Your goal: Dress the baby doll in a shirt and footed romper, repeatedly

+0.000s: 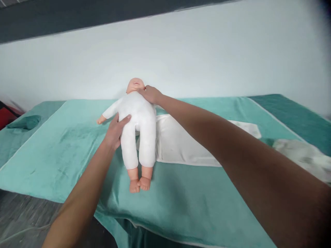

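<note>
A baby doll (141,110) with a white cloth body and bare plastic feet is on the bed, face up, its head at the far side. My left hand (115,131) grips the doll's hip on the left, with the thumb over the front and the other fingers mostly hidden. At the doll's neck and shoulder, my right hand (151,93) has hold, its fingertips partly out of sight behind the head. A white cloth (186,144) is spread flat on the right, one end beside or under the doll; my right forearm covers part of it.
The bed is covered by a green sheet (64,144) and stands against a white wall (181,51). A crumpled pale patterned cloth (305,156) lies at the right. Something red (6,115) shows at the far left. A cable (26,232) runs across the grey floor.
</note>
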The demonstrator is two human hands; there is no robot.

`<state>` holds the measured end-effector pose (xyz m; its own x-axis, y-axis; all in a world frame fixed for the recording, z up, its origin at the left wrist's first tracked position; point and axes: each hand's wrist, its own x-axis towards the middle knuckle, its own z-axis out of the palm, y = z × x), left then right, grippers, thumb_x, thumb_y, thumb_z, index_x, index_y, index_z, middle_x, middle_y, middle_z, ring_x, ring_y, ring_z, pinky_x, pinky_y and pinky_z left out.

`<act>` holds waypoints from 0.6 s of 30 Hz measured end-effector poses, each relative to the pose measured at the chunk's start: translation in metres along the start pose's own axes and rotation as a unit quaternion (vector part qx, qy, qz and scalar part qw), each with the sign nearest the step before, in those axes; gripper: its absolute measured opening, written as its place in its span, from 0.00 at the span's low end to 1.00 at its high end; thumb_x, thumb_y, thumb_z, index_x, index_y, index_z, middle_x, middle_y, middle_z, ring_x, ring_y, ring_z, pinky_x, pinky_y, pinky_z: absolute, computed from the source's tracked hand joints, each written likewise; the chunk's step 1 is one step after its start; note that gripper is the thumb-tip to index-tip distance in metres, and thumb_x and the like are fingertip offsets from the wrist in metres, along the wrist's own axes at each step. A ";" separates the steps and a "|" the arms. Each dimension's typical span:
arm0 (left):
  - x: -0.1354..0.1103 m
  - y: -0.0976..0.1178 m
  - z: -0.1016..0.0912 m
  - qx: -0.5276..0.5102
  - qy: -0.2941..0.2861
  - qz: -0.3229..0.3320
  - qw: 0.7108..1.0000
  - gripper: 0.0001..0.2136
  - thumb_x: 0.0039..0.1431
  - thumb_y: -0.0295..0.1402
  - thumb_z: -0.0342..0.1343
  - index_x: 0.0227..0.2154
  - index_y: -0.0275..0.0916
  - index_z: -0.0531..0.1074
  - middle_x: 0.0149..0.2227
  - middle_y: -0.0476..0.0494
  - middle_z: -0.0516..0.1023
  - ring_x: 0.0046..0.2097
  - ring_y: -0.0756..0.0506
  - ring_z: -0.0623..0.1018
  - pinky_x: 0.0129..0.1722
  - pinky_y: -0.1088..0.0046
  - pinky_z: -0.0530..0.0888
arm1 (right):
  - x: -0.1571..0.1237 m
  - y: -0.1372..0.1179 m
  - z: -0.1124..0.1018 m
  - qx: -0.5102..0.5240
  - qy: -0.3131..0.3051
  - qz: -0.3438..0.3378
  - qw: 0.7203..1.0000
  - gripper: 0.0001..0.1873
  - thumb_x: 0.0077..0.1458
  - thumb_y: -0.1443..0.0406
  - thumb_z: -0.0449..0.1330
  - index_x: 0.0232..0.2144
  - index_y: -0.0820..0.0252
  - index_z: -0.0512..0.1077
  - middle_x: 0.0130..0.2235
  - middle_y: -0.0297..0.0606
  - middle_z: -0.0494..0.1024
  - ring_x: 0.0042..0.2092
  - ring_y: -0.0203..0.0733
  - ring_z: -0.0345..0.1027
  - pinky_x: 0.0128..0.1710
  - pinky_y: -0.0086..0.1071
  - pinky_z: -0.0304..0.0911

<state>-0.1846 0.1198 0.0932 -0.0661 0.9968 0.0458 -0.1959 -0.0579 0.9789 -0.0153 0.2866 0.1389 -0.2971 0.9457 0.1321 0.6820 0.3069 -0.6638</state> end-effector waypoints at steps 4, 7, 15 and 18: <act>-0.023 -0.007 0.068 -0.078 -0.009 -0.016 0.997 0.32 0.51 0.40 0.71 0.59 0.43 0.70 0.54 0.38 0.81 0.53 0.34 0.82 0.55 0.53 0.79 | -0.047 0.030 -0.058 -0.008 0.022 0.035 0.999 0.38 0.63 0.39 0.50 0.54 0.67 0.70 0.58 0.58 0.77 0.54 0.57 0.74 0.51 0.40 0.68; -0.039 -0.022 0.112 -0.098 -0.029 -0.043 0.994 0.32 0.51 0.38 0.71 0.59 0.43 0.70 0.57 0.36 0.79 0.53 0.34 0.82 0.53 0.54 0.79 | -0.079 0.063 -0.085 -0.029 0.038 0.073 0.996 0.39 0.61 0.39 0.53 0.55 0.67 0.68 0.59 0.60 0.75 0.55 0.59 0.74 0.50 0.40 0.68; -0.058 -0.064 0.170 -0.081 -0.060 -0.062 0.993 0.33 0.54 0.42 0.69 0.63 0.49 0.67 0.62 0.41 0.75 0.59 0.36 0.78 0.56 0.56 0.78 | -0.118 0.142 -0.104 -0.062 0.033 0.128 0.989 0.37 0.63 0.42 0.50 0.61 0.64 0.61 0.61 0.62 0.72 0.56 0.60 0.72 0.51 0.43 0.67; -0.058 -0.079 0.171 -0.018 -0.035 -0.026 0.999 0.27 0.60 0.45 0.63 0.61 0.48 0.69 0.65 0.44 0.72 0.65 0.37 0.72 0.62 0.59 0.73 | -0.130 0.139 -0.107 -0.125 -0.003 0.117 0.985 0.38 0.64 0.43 0.47 0.64 0.65 0.57 0.58 0.63 0.75 0.55 0.63 0.73 0.50 0.47 0.66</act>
<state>0.0017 0.0757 0.0476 0.0134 0.9999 0.0093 -0.2334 -0.0059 0.9724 0.1896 0.2180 0.1087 -0.1148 0.9934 -0.0078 0.8755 0.0975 -0.4733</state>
